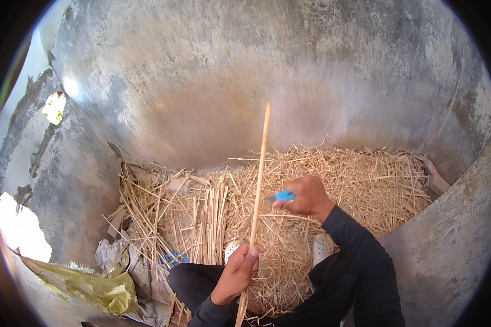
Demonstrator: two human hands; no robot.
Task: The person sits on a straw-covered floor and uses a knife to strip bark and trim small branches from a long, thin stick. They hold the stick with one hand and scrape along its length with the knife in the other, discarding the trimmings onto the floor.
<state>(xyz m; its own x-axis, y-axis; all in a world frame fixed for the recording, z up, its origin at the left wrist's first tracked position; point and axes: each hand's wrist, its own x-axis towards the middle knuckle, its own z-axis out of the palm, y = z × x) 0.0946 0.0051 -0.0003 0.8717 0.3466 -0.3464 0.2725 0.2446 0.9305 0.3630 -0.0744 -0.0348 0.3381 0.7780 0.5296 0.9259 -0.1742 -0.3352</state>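
My left hand (240, 272) is closed around the lower part of a long, thin pale wooden stick (261, 169), which leans up and away from me. Its top end stands against the grey wall behind. To the right of the stick, my right hand (305, 199) grips a blue-handled knife (285, 195). The short blade points left toward the stick, with a small gap between them. Motion blurs the knife a little. Below my left hand, thin strips lie along the stick's lower end, and I cannot tell whether they are joined to it.
Pale shavings (343, 191) cover the floor ahead and around my white perforated shoes (322, 248). A bundle of split strips (210, 218) lies at left, with loose sticks beside it. A yellowish plastic sheet (103, 286) and grey cloth (117, 253) are at lower left. Grey walls (256, 71) close around.
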